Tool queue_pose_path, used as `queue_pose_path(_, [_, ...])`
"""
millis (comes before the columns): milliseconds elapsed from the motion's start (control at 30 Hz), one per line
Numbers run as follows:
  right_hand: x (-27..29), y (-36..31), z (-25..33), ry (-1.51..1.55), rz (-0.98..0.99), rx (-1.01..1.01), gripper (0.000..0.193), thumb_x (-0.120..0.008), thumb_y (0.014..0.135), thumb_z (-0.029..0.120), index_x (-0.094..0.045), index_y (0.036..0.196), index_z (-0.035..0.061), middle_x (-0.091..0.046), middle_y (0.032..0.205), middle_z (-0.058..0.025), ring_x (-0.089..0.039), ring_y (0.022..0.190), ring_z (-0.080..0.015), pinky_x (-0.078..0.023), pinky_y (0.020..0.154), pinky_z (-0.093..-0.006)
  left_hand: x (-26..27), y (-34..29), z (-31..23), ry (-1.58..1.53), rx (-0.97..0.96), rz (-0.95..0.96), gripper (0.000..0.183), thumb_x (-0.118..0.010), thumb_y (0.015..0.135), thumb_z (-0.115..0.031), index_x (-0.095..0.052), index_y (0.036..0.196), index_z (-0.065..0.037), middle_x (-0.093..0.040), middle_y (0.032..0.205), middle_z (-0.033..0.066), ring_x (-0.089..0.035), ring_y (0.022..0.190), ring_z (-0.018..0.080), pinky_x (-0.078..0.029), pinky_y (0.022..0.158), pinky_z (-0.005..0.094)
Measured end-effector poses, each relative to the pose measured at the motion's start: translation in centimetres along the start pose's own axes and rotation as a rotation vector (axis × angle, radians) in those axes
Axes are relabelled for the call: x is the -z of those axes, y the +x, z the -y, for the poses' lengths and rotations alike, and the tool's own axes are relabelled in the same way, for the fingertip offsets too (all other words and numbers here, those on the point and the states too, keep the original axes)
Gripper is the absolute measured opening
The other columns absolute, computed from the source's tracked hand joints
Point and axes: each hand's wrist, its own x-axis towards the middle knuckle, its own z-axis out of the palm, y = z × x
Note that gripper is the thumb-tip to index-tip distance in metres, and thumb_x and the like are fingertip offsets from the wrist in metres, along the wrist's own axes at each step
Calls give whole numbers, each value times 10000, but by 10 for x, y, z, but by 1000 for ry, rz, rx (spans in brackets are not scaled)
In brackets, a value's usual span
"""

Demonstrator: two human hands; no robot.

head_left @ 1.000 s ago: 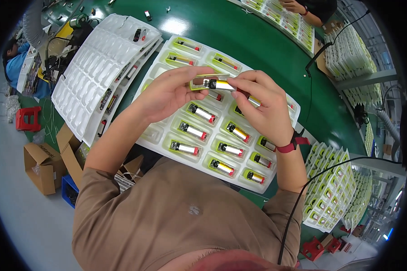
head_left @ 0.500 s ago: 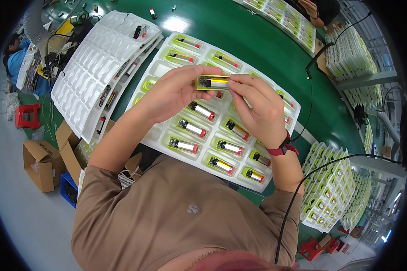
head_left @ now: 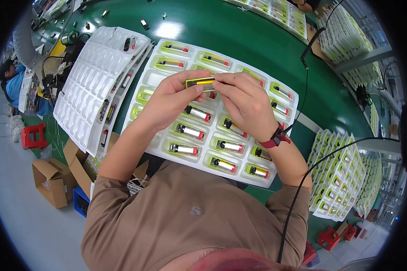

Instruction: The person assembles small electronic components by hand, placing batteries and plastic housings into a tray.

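Above a white plastic tray (head_left: 153, 77), both of my hands hold a small lime-green case (head_left: 200, 84) with a battery cell and a dark circuit board inside. My left hand (head_left: 169, 99) grips its left end between thumb and fingers. At the right end, the fingertips of my right hand (head_left: 246, 101) pinch the case and hide part of it. Similar green cases with silver cells and red ends, such as one battery assembly (head_left: 184, 149), lie in the tray's compartments. A few compartments on the left hold bare green cases (head_left: 144, 96).
On the left leans a stack of white trays (head_left: 88, 67) with loose circuit parts. Loaded trays (head_left: 337, 174) stand stacked at right. A black cable (head_left: 306, 104) hangs on the right. Cardboard boxes (head_left: 54, 185) and a red stool (head_left: 33, 136) are at lower left. Another person (head_left: 14, 86) sits far left.
Both hands have shifted slightly left with the case. It has tilted, so its silver face shows less. The whole view has also turned a little.
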Motion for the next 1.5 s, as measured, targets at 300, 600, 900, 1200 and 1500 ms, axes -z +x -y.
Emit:
queue_pose_path(300, [-3, -2, -5, 328, -222, -401, 240, -735, 896, 8, -714, 1134, 30, -671, 1096, -103, -649, 907, -176, -530, 802, -318, -3, 4, -6, 42, -3, 27, 360, -536, 1052, -46, -577, 1407, 0, -669, 1190, 48, -619, 976, 100, -526, 890, 265])
queue_pose_path(600, [5, -8, -5, 0, 333, -143, 288, -739, 866, 139, -659, 1106, 2, -665, 921, -168, -670, 833, -330, -561, 743, -424, -5, 0, -35, 1559, -602, 244, 399, -610, 867, -4, -593, 1266, 14, -672, 1124, 195, -675, 1026, 320, -556, 889, 409])
queue_pose_path(900, [-5, 4, 4, -158, 341, -60, 325, -734, 839, 111, -621, 1127, 10, -652, 964, -164, -659, 909, -349, -555, 777, -442, 1, -7, -29, 1796, -824, 92, 391, -626, 824, -76, -599, 1207, -3, -667, 1040, 119, -676, 983, 285, -569, 850, 382])
queue_pose_path(1200, [-60, 63, -23, 11, 371, -338, 216, -632, 958, 199, -639, 1030, -5, -698, 881, -213, -677, 834, -409, -530, 749, -481, 67, -28, -59, 1335, -753, -313, 239, -684, 859, -32, -681, 1097, -54, -643, 1055, 150, -633, 1021, 350, -514, 910, 415])
queue_pose_path(1500, [-121, 73, -30, -156, 391, 35, 167, -661, 895, 193, -699, 868, 32, -636, 956, -133, -597, 940, -332, -478, 844, -454, 88, -71, -23, 1503, -456, -163, 266, -713, 813, -29, -672, 1071, -81, -614, 1162, 92, -546, 1200, 319, -395, 1066, 440])
